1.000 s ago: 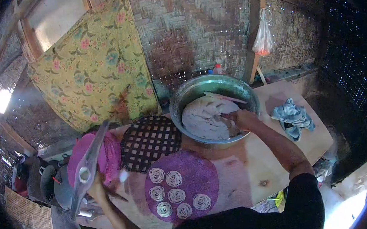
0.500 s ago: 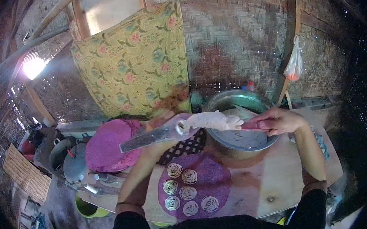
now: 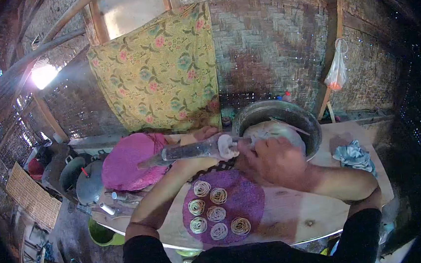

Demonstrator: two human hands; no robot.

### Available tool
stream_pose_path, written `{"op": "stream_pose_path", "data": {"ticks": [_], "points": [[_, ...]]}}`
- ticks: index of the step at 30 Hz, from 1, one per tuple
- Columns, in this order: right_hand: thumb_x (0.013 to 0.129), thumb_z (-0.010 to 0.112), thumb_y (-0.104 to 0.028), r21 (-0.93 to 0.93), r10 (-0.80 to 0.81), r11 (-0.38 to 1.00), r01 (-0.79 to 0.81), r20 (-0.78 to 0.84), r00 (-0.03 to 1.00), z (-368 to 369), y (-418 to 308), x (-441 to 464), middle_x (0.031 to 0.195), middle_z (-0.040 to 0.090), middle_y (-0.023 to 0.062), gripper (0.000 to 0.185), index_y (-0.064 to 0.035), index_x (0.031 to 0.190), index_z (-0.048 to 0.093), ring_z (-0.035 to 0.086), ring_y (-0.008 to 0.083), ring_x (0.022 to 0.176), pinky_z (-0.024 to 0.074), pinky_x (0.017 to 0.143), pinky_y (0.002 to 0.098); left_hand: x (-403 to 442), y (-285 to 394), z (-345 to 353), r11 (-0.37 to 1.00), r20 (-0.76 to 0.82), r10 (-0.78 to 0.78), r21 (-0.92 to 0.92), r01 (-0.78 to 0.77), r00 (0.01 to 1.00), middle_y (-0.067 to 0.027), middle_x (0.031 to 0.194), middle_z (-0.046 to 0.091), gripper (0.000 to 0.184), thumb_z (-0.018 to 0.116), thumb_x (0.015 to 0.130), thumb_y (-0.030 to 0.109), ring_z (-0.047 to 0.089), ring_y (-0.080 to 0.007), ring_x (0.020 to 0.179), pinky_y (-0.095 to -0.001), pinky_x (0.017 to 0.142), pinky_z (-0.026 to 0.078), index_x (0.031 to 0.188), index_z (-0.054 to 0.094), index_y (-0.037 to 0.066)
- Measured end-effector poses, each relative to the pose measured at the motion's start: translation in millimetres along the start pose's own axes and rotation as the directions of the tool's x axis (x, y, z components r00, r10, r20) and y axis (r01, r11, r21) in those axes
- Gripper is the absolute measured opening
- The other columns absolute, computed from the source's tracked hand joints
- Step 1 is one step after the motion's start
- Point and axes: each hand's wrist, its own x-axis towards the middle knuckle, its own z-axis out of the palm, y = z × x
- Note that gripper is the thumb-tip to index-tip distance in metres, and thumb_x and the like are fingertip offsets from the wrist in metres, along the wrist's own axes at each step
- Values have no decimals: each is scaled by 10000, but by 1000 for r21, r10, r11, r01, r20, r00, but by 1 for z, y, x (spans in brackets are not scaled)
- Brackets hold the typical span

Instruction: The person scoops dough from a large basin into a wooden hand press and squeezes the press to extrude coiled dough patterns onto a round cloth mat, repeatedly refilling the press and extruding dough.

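My left hand [image 3: 203,136] is wrapped round a long press tool [image 3: 187,152], which lies roughly level above the table. White dough [image 3: 227,146] shows at the tool's right-hand opening. My right hand [image 3: 278,160] is closed at that opening; its fingers are blurred, and what they grip is hard to make out. Behind it, a large metal basin [image 3: 313,123] holds more pale dough [image 3: 290,134] and a flat stick. Below, a round purple mat [image 3: 245,193] bears several coiled nests of strands [image 3: 216,213].
A stack of pink round mats [image 3: 131,162] sits left of the tool. Dark pans [image 3: 90,183] stand farther left. A crumpled blue cloth [image 3: 355,157] lies at the table's right. A patterned cloth [image 3: 166,70] and a plastic bag [image 3: 335,69] hang behind.
My left hand raised the tool from the left and turned it level. My right hand lifted dough from the basin, then moved left to the tool's opening, where dough now sits.
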Motion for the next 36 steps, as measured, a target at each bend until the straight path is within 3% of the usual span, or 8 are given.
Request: {"op": "stream_pose_path", "data": {"ticks": [8,11,14,17,23,26,30,36], "points": [[772,540,-213,90,40,995,-45,58,998,-36,30,-23,699,519,42,398,-104,1154,558,569,203,608,457,508,327,-53,-80,45,984,1,-117,138,116,993,-57,964,643,432,661,685,393,622,-261,885,-397,831,472,1030,624,135],[754,537,-160,61,61,996,-64,39,997,-35,42,-8,693,515,29,414,-168,1167,566,569,197,610,450,505,329,-47,-67,63,732,-72,-400,-626,271,914,-26,924,651,363,677,692,396,624,-215,873,-346,786,491,956,652,148],[761,531,-150,114,-37,993,38,-9,999,-20,42,8,697,528,33,416,-175,1175,555,586,201,617,454,495,332,-15,0,-11,997,-218,-78,-5,79,973,-13,870,639,320,678,700,395,609,-209,847,-336,726,502,913,650,158],[776,522,-159,202,-80,977,74,21,997,-12,33,18,691,552,54,380,-108,1152,554,602,212,627,469,507,350,0,30,-26,993,-119,-35,109,48,992,-20,859,628,347,696,676,371,605,-229,848,-347,716,504,945,634,160],[820,502,-172,240,11,970,-32,86,996,-20,38,-4,736,611,70,380,-115,1193,546,638,229,687,494,533,361,-24,-21,-6,927,-236,-198,-359,104,951,-66,887,658,304,709,714,352,633,-219,812,-352,725,509,921,661,135],[848,504,-133,451,282,842,-294,96,955,7,43,-14,866,643,98,414,-164,1261,507,645,259,763,507,612,380,-20,-27,-20,786,-106,-592,-295,543,799,-105,931,666,332,711,745,303,630,-244,888,-366,758,486,952,641,53],[866,506,-55,885,586,395,-246,-36,810,65,-11,2,1047,599,216,479,-157,1329,433,614,361,866,489,731,457,-6,5,-8,913,-348,-349,-337,231,870,-118,883,664,338,708,738,295,646,-268,813,-378,707,498,963,629,54],[862,480,-38,871,640,305,-386,113,760,98,-57,4,999,563,284,517,-153,1355,379,585,429,902,480,752,490,14,-5,-2,958,-304,-286,-111,264,909,-124,858,653,255,679,739,247,633,-316,792,-391,703,501,923,635,76]]}}
